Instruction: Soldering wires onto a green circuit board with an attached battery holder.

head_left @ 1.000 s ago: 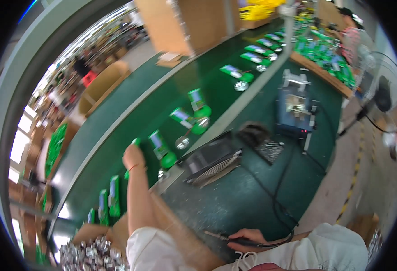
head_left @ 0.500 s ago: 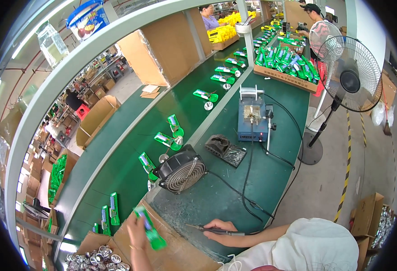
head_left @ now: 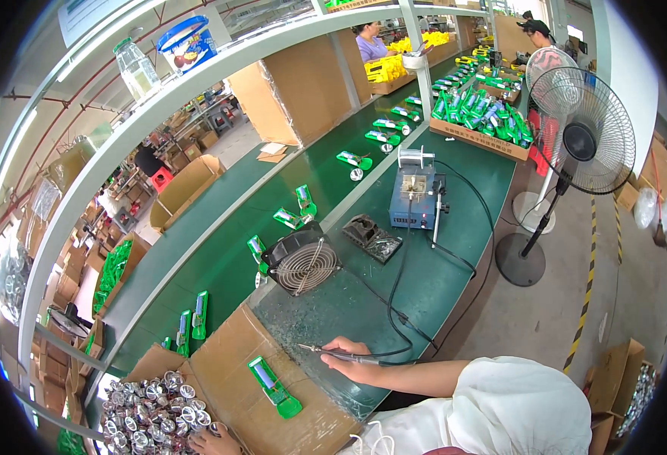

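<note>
My right hand [head_left: 349,360] is closed around a soldering iron [head_left: 326,351], its tip pointing left over the worn bench surface. A green plastic flashlight housing [head_left: 275,388] with a bluish-purple part inside lies on a flat cardboard sheet [head_left: 231,345] in front of me. Left of it, my left hand [head_left: 216,441] rests at the edge of a box filled with shiny reflector cups [head_left: 151,413]. Its fingers look spread on the nearest cups and seem to hold nothing; the lower part of the hand is cut off by the frame.
A black fan [head_left: 303,262] and a soldering iron stand [head_left: 371,236] sit ahead on the bench. Behind them is a blue soldering station [head_left: 413,199], its cable running to the iron. Green housings line the conveyor [head_left: 235,262]. A pedestal fan [head_left: 576,144] stands right.
My left hand has put the green housing on the cardboard and moved down-left to the reflector cups. My right hand has shifted slightly left and up with the soldering iron; the view has turned.
</note>
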### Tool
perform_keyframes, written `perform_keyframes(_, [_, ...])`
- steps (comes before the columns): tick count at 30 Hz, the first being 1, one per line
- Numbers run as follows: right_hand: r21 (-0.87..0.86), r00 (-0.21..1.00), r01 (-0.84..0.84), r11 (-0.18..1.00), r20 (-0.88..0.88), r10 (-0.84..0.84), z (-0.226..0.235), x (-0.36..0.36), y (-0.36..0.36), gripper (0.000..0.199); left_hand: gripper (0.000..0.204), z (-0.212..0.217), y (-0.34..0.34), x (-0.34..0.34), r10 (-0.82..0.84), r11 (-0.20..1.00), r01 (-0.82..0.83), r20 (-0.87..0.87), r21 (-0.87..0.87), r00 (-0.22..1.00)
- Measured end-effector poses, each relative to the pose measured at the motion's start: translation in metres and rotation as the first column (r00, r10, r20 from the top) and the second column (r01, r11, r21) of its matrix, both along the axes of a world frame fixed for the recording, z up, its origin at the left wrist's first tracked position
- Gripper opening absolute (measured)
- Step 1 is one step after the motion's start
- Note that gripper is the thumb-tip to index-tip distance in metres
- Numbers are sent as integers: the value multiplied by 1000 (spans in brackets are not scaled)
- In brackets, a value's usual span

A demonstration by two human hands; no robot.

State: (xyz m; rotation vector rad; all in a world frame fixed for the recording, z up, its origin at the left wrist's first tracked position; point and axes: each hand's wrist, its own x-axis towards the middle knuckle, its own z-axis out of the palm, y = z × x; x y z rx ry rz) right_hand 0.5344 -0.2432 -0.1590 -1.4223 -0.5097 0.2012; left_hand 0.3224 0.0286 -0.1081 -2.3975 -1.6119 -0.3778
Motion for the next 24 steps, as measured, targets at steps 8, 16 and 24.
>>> perform_keyframes(8, [22,999,24,999,-28,-23,3,0,-7,21,32,-22,-47,8,-421,880,424,-62,213,905])
perform_keyframes(16, [36,999,53,998,-13,-53,-1,1,-7,20,17,-22,-46,14,-708,701,712,166,49,686])
perform_keyframes(24, [122,997,14,992,-73,-5,-9,-4,-1,22,13,7,-71,8,-311,822,569,808,-36,500])
